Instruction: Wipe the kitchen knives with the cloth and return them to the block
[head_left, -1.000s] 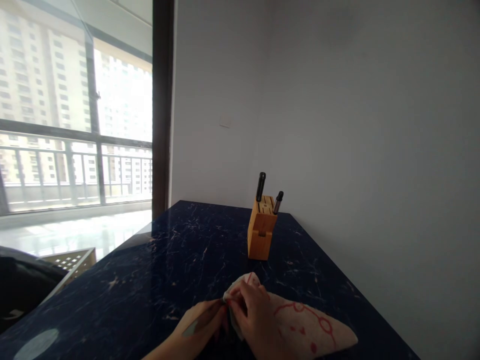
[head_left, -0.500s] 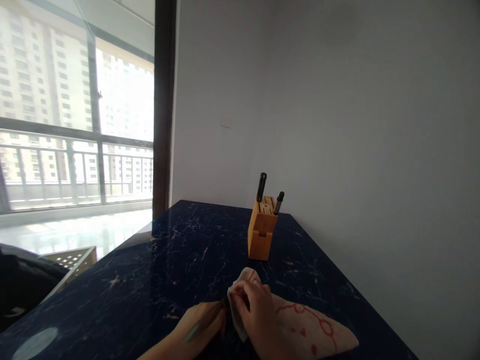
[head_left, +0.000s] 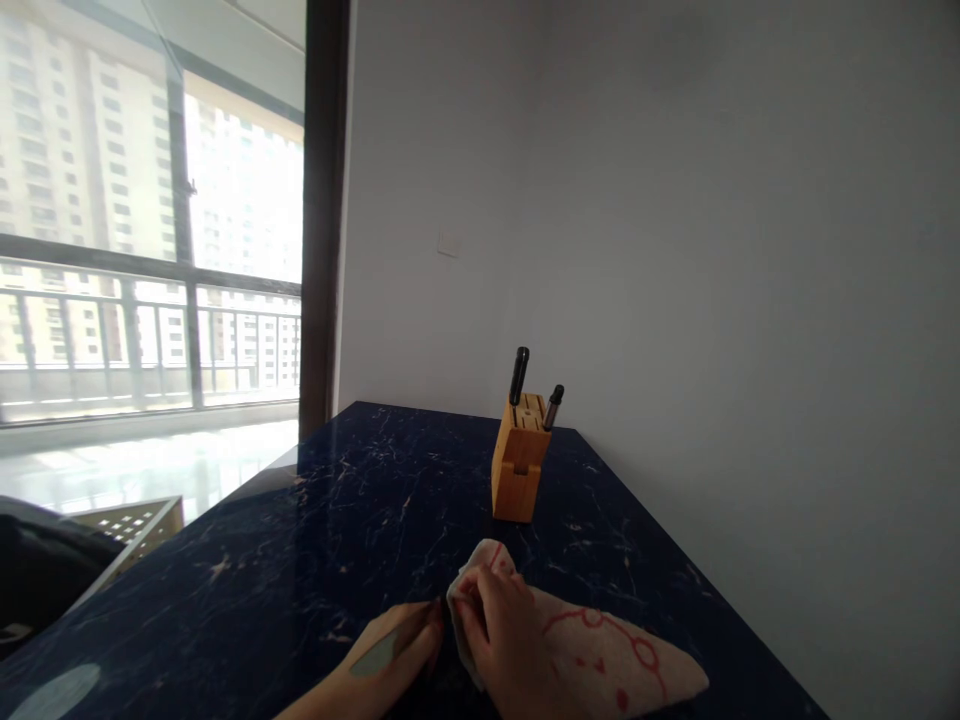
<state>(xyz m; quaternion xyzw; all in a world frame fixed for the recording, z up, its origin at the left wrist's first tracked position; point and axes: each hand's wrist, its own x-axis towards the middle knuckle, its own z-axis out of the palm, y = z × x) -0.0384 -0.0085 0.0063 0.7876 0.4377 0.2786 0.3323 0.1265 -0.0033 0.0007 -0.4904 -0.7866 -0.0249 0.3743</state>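
R hand is pinching cloth; L hand is sitting curled, can't tell if holding. Cloth is looking lt. & soft, prob. handling best by edge.

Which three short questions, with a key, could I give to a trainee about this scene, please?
1. Which hand is gripping the patterned cloth?
2. How many handles rise from the knife block? A) one B) two C) four
3. True or false: the knife block is lying on its side.

Key:
1. The right hand.
2. B.
3. False; it stands upright on the dark table.
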